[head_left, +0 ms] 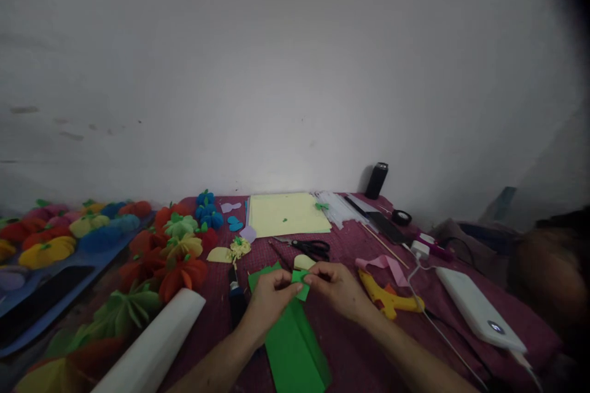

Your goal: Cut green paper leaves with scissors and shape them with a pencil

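Observation:
A small piece of green paper (301,285) is pinched between my two hands, near the middle of the table. My left hand (275,295) grips its left side with thumb and forefinger. On its right edge, the fingertips of my right hand (334,288) are closed. Beneath lies a larger folded green sheet (295,350), partly covered by my left hand. Black-handled scissors (311,249) rest just beyond my fingers, beside a pale yellow paper piece (304,261). To the right sits a yellow glue gun (389,298) with a pink strip (382,265) next to it.
Colourful paper pumpkins (182,258) crowd the left side, some on a blue board (115,270). A white roll (157,338) lies at front left. Pale yellow sheets (286,212) are stacked at the back. A white power bank (482,310) with cables and a black can (377,181) stand right.

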A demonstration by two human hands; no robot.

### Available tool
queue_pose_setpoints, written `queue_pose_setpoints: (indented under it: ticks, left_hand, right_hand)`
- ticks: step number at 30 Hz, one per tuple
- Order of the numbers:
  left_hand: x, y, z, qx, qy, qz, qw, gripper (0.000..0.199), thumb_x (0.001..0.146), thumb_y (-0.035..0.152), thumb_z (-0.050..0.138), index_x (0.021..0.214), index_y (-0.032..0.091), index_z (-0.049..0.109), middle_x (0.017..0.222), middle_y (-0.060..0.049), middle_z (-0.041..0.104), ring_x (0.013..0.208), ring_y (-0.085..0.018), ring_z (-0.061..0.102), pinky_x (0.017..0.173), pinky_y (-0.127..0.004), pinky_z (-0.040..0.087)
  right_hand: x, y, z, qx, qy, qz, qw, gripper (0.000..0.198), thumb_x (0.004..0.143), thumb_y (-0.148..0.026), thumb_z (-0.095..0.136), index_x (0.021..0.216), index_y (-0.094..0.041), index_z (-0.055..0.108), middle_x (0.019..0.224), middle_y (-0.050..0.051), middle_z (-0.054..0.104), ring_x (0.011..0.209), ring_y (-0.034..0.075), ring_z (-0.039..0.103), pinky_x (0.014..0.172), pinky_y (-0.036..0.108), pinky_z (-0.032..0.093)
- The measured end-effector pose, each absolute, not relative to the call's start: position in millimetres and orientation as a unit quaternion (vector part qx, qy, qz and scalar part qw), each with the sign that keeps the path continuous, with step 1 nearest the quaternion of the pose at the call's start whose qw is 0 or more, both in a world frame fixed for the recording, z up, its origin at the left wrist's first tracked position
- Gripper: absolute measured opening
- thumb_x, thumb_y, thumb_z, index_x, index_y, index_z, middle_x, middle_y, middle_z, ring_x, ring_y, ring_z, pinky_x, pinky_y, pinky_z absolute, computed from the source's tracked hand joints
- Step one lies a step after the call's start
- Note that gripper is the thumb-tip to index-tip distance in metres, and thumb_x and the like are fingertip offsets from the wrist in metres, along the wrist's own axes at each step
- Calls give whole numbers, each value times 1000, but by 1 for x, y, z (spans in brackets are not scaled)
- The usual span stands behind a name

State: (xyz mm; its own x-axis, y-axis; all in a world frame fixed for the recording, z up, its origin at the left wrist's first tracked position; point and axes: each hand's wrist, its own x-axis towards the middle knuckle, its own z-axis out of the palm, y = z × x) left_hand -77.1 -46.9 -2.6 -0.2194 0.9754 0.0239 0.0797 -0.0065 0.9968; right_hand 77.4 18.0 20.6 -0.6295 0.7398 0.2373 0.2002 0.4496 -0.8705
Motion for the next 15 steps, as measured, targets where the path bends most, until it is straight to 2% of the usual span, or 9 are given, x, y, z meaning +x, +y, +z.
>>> queue_pose_setpoints:
  ticks: [4,7,9,15]
  left_hand:
    - [-63,-40,5,480,579,491,439,36,63,52,64,55,18,52,45,6,42,40,-9,35,40,-22,24]
    - [-55,-33,-1,476,586,484,442,39,62,55,64,55,19,51,43,7,41,38,-8,33,38,-22,22]
    - [-51,-30,-7,460,592,478,458,39,63,56,63,57,19,51,42,8,39,36,-8,30,37,-22,20]
    - [-50,-25,-27,433,616,447,483,33,67,49,61,56,18,53,39,9,32,36,-7,26,40,-22,18]
  right_hand:
    - [100,24,25,-279,-806,435,289,24,83,-33,55,67,-17,64,59,-3,53,58,12,45,54,22,32]
    - [114,33,18,-253,-802,474,262,15,81,-30,57,79,-19,68,68,-2,59,62,13,49,58,23,35]
    - [120,44,9,-267,-764,514,285,15,78,-32,62,84,-19,66,68,-2,60,60,12,50,56,23,36]
    - [128,71,-12,-315,-631,589,394,28,77,-44,64,76,-16,62,58,-4,53,50,9,43,50,22,34]
